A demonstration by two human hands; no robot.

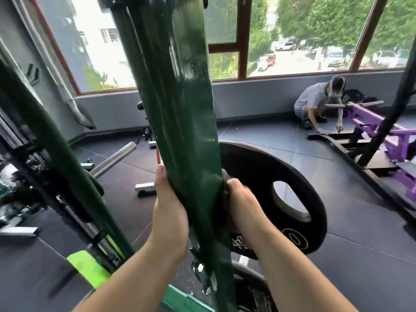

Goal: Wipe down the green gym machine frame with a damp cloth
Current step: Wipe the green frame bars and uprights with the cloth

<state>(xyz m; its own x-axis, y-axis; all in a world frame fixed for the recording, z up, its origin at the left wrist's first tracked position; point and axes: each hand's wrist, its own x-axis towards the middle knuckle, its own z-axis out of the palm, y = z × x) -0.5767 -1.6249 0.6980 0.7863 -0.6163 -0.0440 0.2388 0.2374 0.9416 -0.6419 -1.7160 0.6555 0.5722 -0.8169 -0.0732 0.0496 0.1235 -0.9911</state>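
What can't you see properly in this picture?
Head view:
The cloth: only a sliver shows, squeezed between the right hand and the green beam.
Fingers of the left hand: hidden behind the beam.
Beam top: cut off by the upper edge.
Lettering on the weight plate: partly covered by the right forearm, blurred.

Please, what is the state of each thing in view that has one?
green beam: nearly upright, glossy, wet-looking streaks.
left hand: grips the beam's left edge.
right hand: curled, pressing the cloth to the beam's right edge.
cloth: dark, bunched, mostly hidden.
weight plate: standing on edge behind the beam.
person: crouching by the purple machine.
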